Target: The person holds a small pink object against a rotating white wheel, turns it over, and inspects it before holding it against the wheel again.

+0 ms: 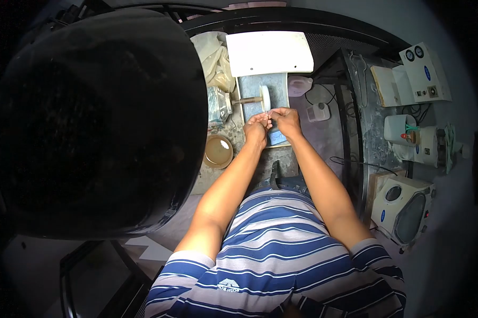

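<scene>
A white polishing wheel (266,99) sits on a horizontal spindle (248,100) that comes from a motor (221,103) at the left. Just below the wheel's near edge, my left hand (256,130) and my right hand (287,123) meet at the fingertips. Both are closed in a pinch around something too small to make out, close to or touching the wheel's rim. Under them lies a blue-grey tray (252,85). A white hood panel (270,53) rises behind the wheel.
A brown bowl of cloudy liquid (218,151) stands left of my forearm. Crumpled plastic bags (213,58) lie behind the motor. A large black rounded object (101,122) blocks the left. On the right, a dusty bench (374,132) carries a gauge box (425,74) and other machines.
</scene>
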Demonstrator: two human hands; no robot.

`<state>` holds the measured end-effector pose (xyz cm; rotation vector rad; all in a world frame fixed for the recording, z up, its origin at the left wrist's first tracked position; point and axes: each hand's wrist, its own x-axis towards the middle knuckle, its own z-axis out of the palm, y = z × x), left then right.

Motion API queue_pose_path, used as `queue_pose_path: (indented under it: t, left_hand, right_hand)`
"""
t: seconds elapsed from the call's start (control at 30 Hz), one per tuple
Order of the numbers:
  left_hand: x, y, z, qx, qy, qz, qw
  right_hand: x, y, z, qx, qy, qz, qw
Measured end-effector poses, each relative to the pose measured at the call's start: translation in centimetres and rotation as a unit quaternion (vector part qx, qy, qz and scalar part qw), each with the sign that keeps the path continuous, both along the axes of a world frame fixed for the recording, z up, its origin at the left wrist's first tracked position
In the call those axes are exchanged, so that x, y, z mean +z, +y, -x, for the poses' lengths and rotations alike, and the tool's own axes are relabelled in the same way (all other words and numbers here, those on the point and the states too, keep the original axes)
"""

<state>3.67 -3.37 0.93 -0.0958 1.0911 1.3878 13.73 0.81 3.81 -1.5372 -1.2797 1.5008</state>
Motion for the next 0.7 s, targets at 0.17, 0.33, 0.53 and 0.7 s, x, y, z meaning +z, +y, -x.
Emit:
queue_pose_path:
  t: [0.17, 0.33, 0.53, 0.7]
  left_hand:
    - [0.27, -0.05, -0.07, 0.0, 0.11, -0.011, 0.994]
    - [0.29, -0.09, -0.1, -0.009, 0.124, -0.002, 0.992]
    - [0.34, -0.07, 0.06, -0.007, 0.124, -0.003, 0.992]
    - [0.23, -0.1, 0.33, -0.02, 0.155, -0.032, 0.987]
  right_hand:
    - [-0.18, -0.22, -0.03, 0.003, 0.003, 0.001, 1.0]
    - [-0.97, -0.18, -0.03, -0.007, 0.014, -0.002, 1.0]
    - [-0.13, -0.18, 0.09, -0.002, 0.01, -0.003, 1.0]
    - [-0.3, -0.16, 0.08, 0.002, 0.016, -0.005, 1.0]
